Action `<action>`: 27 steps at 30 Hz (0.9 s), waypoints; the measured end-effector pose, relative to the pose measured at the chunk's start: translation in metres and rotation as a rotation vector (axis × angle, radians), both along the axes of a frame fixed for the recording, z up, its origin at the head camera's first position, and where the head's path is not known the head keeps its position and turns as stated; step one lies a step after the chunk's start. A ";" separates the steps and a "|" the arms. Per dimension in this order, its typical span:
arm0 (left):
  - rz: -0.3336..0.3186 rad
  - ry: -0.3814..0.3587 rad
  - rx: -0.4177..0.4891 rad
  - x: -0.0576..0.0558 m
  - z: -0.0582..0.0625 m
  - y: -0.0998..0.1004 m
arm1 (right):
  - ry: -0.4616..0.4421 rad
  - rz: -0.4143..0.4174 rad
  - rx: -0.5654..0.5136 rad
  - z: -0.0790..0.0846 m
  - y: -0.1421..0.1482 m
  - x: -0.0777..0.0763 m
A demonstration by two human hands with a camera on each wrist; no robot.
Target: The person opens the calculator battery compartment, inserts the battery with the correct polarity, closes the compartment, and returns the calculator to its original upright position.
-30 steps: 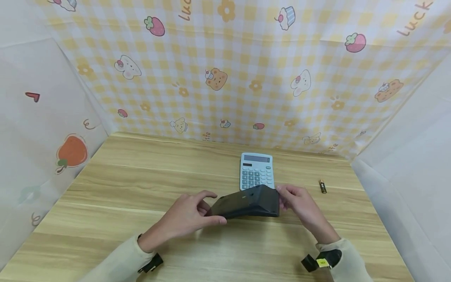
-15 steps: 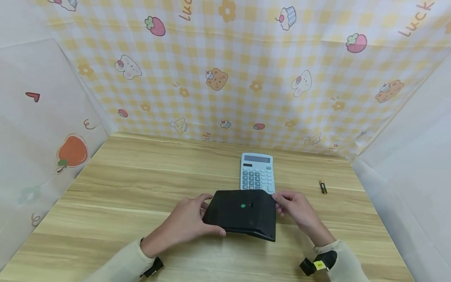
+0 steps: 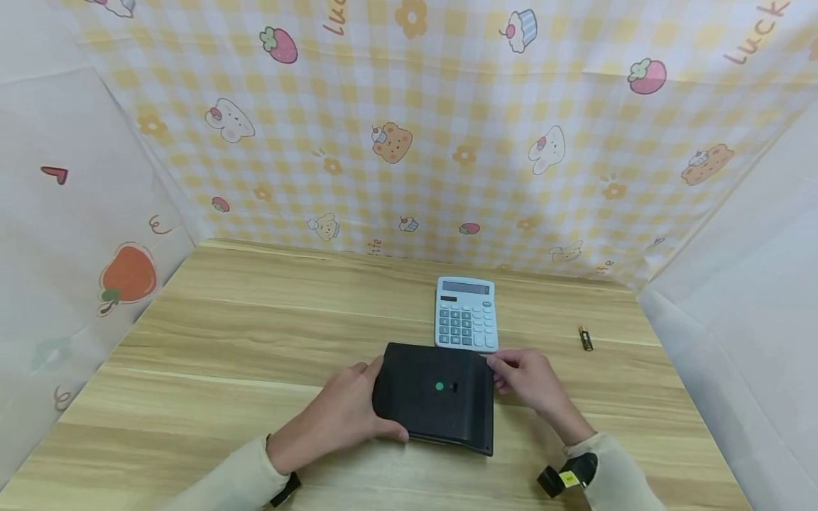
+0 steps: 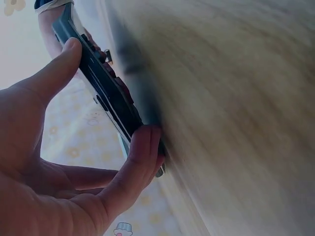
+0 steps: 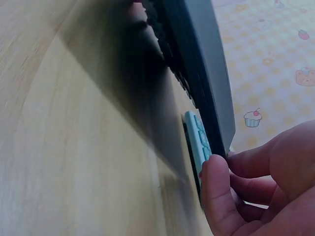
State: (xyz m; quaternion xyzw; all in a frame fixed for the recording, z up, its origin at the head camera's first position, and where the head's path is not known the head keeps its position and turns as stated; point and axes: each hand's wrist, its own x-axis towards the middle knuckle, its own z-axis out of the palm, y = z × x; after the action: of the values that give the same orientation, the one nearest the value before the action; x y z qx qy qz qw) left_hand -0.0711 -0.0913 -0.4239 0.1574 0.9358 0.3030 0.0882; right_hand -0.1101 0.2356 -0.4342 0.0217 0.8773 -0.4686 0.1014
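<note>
Black calculator (image 3: 424, 397), double grip (image 3: 345, 411) (fingers (image 4: 132, 172) curled)

A light blue calculator (image 3: 466, 314) lies flat, buttons up, on the brown wooden counter (image 3: 268, 319). Its little screen (image 3: 466, 288) is at the far end. A small battery (image 3: 585, 338) lies to the right, well apart from it. Behind hangs a yellow and white checked cloth (image 3: 447, 92) with pink strawberries (image 3: 281, 47), cupcakes (image 3: 524, 32), flowers (image 3: 411, 18) and bears (image 3: 393, 145). A white sheet (image 3: 51, 284) on the left shows a big orange-red fruit (image 3: 131, 273).
</note>
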 end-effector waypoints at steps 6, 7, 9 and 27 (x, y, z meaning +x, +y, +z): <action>0.002 0.005 -0.018 -0.001 -0.001 0.001 | 0.009 -0.003 0.058 -0.006 -0.001 -0.001; -0.001 0.008 -0.020 -0.001 -0.001 0.002 | 0.010 -0.005 0.062 -0.006 -0.001 -0.002; -0.005 0.014 -0.019 -0.002 -0.001 0.002 | 0.013 -0.007 0.067 -0.007 -0.002 -0.002; -0.027 -0.009 -0.024 -0.007 -0.002 0.007 | 0.029 -0.015 0.123 -0.007 0.000 -0.009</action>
State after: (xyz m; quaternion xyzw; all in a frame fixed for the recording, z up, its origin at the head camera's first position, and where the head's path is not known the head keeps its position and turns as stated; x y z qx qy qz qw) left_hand -0.0777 -0.0846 -0.4255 0.1673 0.9367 0.2914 0.0985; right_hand -0.1194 0.2352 -0.4415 0.0275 0.9056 -0.4148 0.0835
